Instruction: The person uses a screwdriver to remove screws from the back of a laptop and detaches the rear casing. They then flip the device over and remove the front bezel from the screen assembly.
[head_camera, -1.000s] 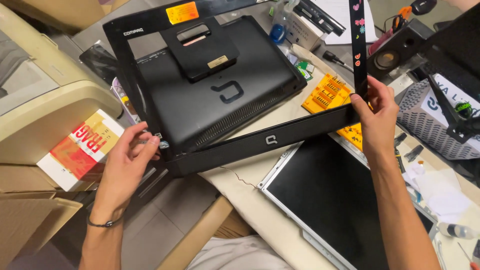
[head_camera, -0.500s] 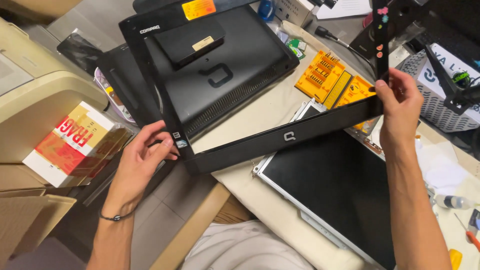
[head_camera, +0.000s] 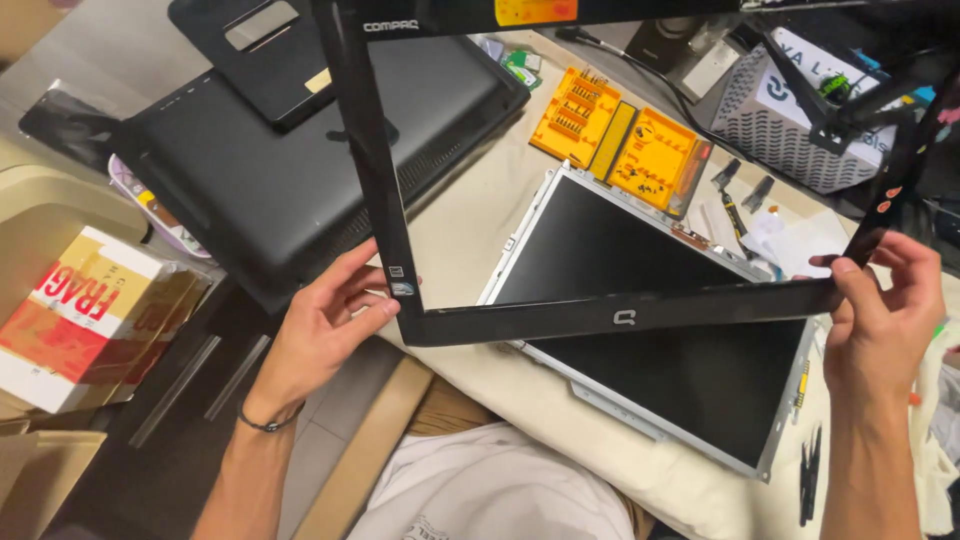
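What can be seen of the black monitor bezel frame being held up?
The bezel frame is a thin, glossy black plastic rectangle, open in the middle, with a small logo on its lower bar and stickers on its top and right bars. It is lifted clear of the bare display panel lying on the table. The left hand grips its lower left corner, the right hand its lower right corner.

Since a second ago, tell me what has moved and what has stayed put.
The black plastic monitor bezel frame has been lifted off and tilted up towards the camera, so the bare flat display panel in its metal frame now shows through its opening. Both hands keep their grip: the left hand at the lower left corner, the right hand at the lower right. The panel, the black monitor back cover and the orange boards stayed put.
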